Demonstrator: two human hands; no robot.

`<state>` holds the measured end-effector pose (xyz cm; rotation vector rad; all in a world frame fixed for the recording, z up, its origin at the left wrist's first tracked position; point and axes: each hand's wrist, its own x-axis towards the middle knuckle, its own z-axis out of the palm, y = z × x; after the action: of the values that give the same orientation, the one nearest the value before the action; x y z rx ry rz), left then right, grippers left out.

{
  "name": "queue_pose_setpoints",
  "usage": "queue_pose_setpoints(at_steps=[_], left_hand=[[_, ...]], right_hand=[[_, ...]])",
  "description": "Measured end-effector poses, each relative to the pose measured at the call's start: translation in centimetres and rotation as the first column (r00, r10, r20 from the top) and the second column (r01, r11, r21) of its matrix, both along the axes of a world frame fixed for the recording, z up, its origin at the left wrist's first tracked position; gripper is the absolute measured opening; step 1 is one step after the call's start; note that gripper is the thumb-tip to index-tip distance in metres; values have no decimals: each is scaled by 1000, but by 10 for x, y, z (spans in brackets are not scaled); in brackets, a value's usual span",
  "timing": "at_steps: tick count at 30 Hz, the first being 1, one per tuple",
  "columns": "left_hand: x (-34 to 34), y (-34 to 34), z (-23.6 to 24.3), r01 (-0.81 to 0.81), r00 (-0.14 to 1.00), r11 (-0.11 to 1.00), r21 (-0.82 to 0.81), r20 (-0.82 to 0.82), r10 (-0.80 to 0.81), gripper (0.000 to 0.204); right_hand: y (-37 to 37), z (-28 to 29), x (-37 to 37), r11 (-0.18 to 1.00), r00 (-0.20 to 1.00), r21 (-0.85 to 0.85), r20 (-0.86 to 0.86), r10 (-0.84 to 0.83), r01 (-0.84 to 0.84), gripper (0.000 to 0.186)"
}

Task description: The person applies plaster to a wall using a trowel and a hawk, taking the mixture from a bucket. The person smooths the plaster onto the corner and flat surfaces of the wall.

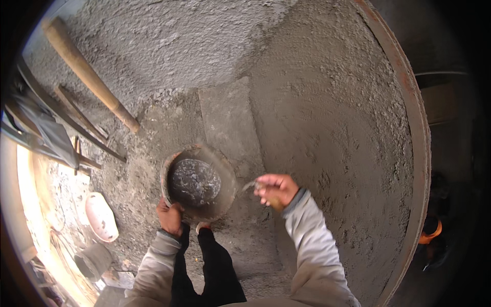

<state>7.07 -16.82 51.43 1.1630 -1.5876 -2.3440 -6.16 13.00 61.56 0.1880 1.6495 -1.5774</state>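
My left hand is closed on the near left rim of a round basin, which is tilted toward me. Wet grey mortar lies in its bottom. To the right of the basin, my right hand is wrapped round the wooden handle of a trowel. The trowel's bent metal neck points toward the basin, and its blade is smeared by motion near the basin's right side. Beside my right arm rises a curved wall coated in grey mortar, smooth in parts and rough toward its outer edge.
A thick wooden pole leans at the upper left, near curved bars. On the rubble-strewn ground at left are a pale oval dish and a grey bucket. A flat slab lies beyond the basin. Something orange shows at far right.
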Motion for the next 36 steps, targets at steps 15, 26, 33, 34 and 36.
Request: queue_pose_setpoints(at_steps=[15, 26, 33, 34, 36], left_hand=[[-22, 10, -5, 32, 999, 996, -88, -21, -34, 44], [-36, -35, -52, -132, 991, 989, -66, 12, 133, 29], [-48, -45, -43, -73, 997, 991, -116, -46, 68, 45], [-44, -51, -44, -61, 998, 989, -136, -26, 58, 48], [-42, -50, -45, -10, 1000, 992, -128, 28, 14, 51]], right_hand=[[-84, -101, 28, 423, 405, 905, -371, 835, -41, 30], [-60, -87, -68, 999, 999, -12, -14, 48, -48, 29], [8, -60, -160, 544, 466, 551, -832, 302, 633, 25], [-18, -50, -127, 637, 489, 535, -829, 270, 555, 25], [-43, -58, -77, 688, 433, 685, -710, 555, 241, 29]])
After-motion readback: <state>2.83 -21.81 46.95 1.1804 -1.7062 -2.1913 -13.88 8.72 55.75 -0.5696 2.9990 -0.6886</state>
